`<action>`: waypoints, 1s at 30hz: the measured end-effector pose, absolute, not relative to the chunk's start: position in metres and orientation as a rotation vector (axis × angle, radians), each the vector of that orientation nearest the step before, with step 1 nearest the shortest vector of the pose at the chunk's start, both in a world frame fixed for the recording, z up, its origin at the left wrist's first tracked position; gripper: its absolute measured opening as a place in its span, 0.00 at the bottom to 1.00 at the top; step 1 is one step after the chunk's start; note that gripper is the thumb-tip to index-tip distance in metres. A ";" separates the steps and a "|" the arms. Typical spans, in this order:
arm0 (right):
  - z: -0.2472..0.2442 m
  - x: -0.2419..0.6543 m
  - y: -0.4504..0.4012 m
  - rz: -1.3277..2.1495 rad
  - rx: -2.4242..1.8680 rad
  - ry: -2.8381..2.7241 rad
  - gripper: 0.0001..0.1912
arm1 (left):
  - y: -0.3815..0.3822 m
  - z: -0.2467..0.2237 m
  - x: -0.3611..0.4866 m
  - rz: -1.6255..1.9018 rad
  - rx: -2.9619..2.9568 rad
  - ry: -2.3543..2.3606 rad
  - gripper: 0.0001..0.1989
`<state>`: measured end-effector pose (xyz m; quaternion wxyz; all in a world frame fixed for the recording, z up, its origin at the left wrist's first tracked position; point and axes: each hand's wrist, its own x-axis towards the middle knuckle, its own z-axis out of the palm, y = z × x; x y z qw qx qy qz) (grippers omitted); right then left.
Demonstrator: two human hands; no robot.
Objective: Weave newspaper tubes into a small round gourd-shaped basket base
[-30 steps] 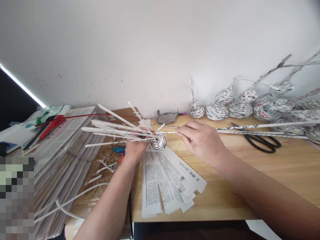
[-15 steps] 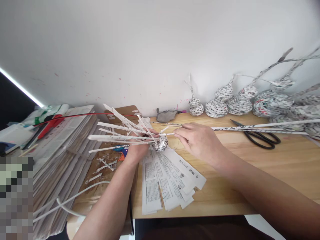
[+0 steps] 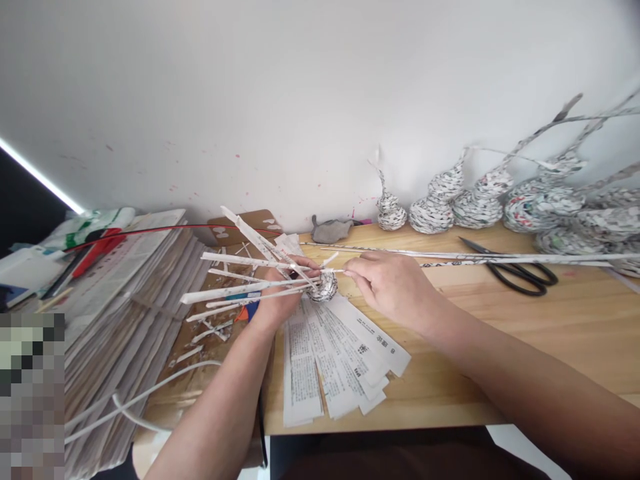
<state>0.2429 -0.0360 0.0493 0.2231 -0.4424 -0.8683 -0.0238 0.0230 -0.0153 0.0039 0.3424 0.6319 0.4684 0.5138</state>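
Observation:
A small round weaving of rolled newspaper [image 3: 325,288] is in my left hand [image 3: 281,299], whose fingers are closed around its far side and partly hidden. Several white paper spokes [image 3: 225,295] fan out from it to the left. My right hand [image 3: 397,287] pinches a thin rolled-paper tube [image 3: 334,271] just right of the weaving. Long printed paper tubes [image 3: 493,259] stretch rightward past that hand, over the black scissors [image 3: 520,273]. Under the weaving, cut newspaper strips [image 3: 345,360] lie spread on the wooden table [image 3: 450,393].
Several gourd-shaped woven paper pieces [image 3: 433,207] line the wall at right. A grey cloth [image 3: 331,231] lies at the back. Stacked newspapers [image 3: 135,300], a red-handled tool [image 3: 100,251] and a white cable [image 3: 150,393] are on the left, beside paper scraps [image 3: 215,330].
The spokes and weaving have turned slightly and shifted a little right. The long tubes at right have dropped lower and lie closer together. Both hands keep their hold.

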 end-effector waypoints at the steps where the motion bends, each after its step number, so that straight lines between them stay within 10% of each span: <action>1: 0.049 0.243 -0.036 -0.059 -1.221 -2.395 0.13 | -0.015 0.004 0.024 1.331 1.633 1.216 0.08; 30: 0.035 0.235 -0.034 0.034 -1.256 -2.370 0.11 | -0.017 0.003 0.031 1.354 1.634 1.279 0.05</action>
